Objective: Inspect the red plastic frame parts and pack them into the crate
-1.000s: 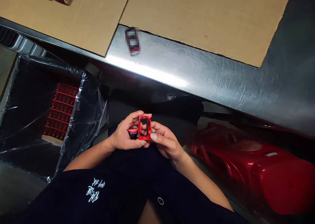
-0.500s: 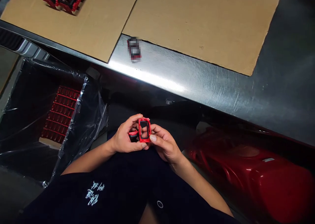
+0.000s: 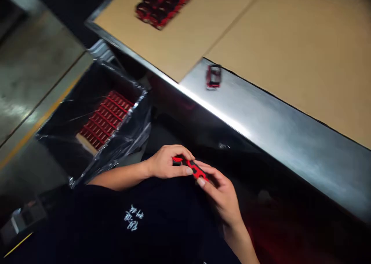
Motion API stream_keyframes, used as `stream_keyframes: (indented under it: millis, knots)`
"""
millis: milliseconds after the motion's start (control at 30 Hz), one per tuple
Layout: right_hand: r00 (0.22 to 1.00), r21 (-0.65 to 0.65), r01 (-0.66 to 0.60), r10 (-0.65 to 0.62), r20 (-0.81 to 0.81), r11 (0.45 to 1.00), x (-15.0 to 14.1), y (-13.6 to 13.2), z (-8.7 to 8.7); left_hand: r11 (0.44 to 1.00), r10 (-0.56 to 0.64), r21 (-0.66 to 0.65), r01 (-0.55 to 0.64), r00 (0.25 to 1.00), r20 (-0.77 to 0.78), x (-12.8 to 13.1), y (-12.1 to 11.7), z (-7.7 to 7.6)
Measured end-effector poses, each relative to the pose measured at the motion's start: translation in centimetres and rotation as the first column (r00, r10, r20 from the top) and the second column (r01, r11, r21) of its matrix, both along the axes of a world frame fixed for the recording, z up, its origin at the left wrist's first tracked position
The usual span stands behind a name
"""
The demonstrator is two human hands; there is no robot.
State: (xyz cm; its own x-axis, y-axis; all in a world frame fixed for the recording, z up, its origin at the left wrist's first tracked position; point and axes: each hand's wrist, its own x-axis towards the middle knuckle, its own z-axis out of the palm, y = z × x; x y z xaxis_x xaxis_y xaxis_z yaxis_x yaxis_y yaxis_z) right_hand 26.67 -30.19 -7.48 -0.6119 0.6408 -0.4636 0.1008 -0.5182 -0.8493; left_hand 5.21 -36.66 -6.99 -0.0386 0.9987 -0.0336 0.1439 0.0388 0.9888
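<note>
Below the near edge of the stainless steel worktop [image 3: 261, 105], we hold a red plastic frame [image 3: 197, 170], seen nearly edge-on, between our left hand [image 3: 168, 162] and right hand [image 3: 218, 192]. The left fingers curl closed around a smaller red piece [image 3: 177, 160] just beside the frame; the right fingers pinch the frame from the opposite side. Blur prevents us from telling whether the two pieces are joined. On the worktop, cardboard sheets [image 3: 290, 55] carry a cluster of red-and-black parts [image 3: 164, 5], and a single similar part [image 3: 213, 76] rests on bare steel against the cardboard's edge. Below the worktop and to our left, a box lined with clear plastic film [image 3: 136, 134] holds rows of red parts [image 3: 106, 119].
</note>
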Motion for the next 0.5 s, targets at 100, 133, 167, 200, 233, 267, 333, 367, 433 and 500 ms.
stream_keyframes:
  millis: [100, 133, 167, 200, 233, 267, 333, 367, 433, 500]
  knots:
    - [0.963, 0.24, -0.258, 0.229, 0.144, 0.936, 0.2, 0.7, -0.6, 0.979, -0.19, -0.103, 0.174, 0.966, -0.173, -2.2, -0.4, 1.2]
    - [0.94, 0.275, -0.335, 0.298, 0.167, 0.901, -0.1, 0.9, -0.8, 0.96, -0.267, -0.153, 0.236, 0.937, -0.226, -2.8, -0.7, 1.5]
    - [0.92, 0.296, -0.387, 0.348, 0.179, 0.873, -0.5, 1.1, -1.0, 0.939, -0.325, -0.201, 0.278, 0.906, -0.27, -3.3, -1.1, 1.7]
    - [0.902, 0.315, -0.43, 0.391, 0.181, 0.846, -1.1, 1.2, -1.1, 0.923, -0.366, -0.24, 0.301, 0.881, -0.3, -3.7, -1.5, 1.9]
    - [0.886, 0.328, -0.464, 0.43, 0.175, 0.823, -1.9, 1.2, -1.2, 0.912, -0.388, -0.269, 0.31, 0.865, -0.318, -4.0, -2.0, 2.0]
    - [0.873, 0.341, -0.488, 0.46, 0.165, 0.804, -2.7, 1.1, -1.2, 0.906, -0.399, -0.286, 0.313, 0.858, -0.324, -4.3, -2.5, 2.1]
    - [0.856, 0.372, -0.512, 0.497, 0.145, 0.774, -4.6, 0.8, -1.0, 0.905, -0.396, -0.287, 0.314, 0.867, -0.302, -5.6, -3.9, 2.4]
    - [0.85, 0.39, -0.52, 0.505, 0.148, 0.76, -5.5, 0.6, -0.8, 0.915, -0.367, -0.281, 0.289, 0.885, -0.287, -6.7, -4.8, 2.7]
    - [0.849, 0.424, -0.521, 0.502, 0.167, 0.741, -7.0, 0.5, -0.4, 0.948, -0.18, -0.309, 0.079, 0.932, -0.314, -10.1, -7.3, 3.3]
    - [0.855, 0.422, -0.516, 0.476, 0.203, 0.746, -7.8, 0.8, -0.1, 0.84, 0.17, -0.383, -0.385, 0.856, -0.487, -14.8, -10.7, 3.8]
